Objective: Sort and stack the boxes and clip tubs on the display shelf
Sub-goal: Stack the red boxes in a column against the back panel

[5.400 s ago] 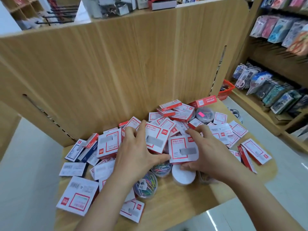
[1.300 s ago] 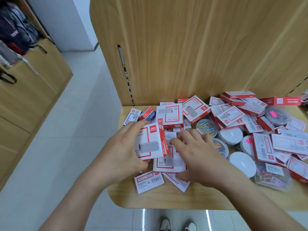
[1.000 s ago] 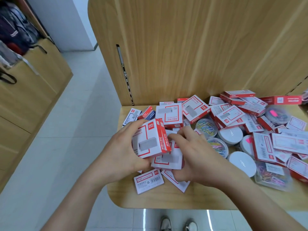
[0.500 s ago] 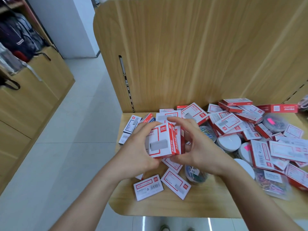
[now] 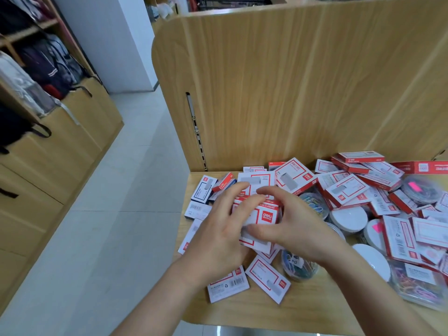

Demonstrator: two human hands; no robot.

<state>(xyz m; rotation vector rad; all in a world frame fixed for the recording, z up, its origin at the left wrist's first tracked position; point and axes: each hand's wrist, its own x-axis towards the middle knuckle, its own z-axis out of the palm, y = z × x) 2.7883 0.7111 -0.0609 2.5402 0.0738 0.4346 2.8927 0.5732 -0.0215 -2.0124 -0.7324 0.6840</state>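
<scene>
I see my left hand (image 5: 218, 229) and my right hand (image 5: 299, 230) close together over the left part of the shelf (image 5: 242, 314). Between them is a small stack (image 5: 263, 215) of red and white boxes. Both hands grip it. My left hand curls round its left side, with fingers (image 5: 242, 190) bent over the top. My right hand holds the right side, with fingers bent over the top and the thumb (image 5: 257, 231) pressed on the near face. The stack is tilted. I cannot tell if its bottom touches the boxes under it.

Two flat boxes (image 5: 228, 287) lie on the shelf just under my wrists. A clear tub (image 5: 299, 266) of coloured clips sits under my right wrist. More tubs with white lids (image 5: 349, 219) sit to the right. A big messy pile (image 5: 351, 187) of boxes fills the back and right of the shelf, up against the wooden back wall (image 5: 291, 93). A few boxes (image 5: 203, 189) lie at the left edge, beside my left hand.
</scene>
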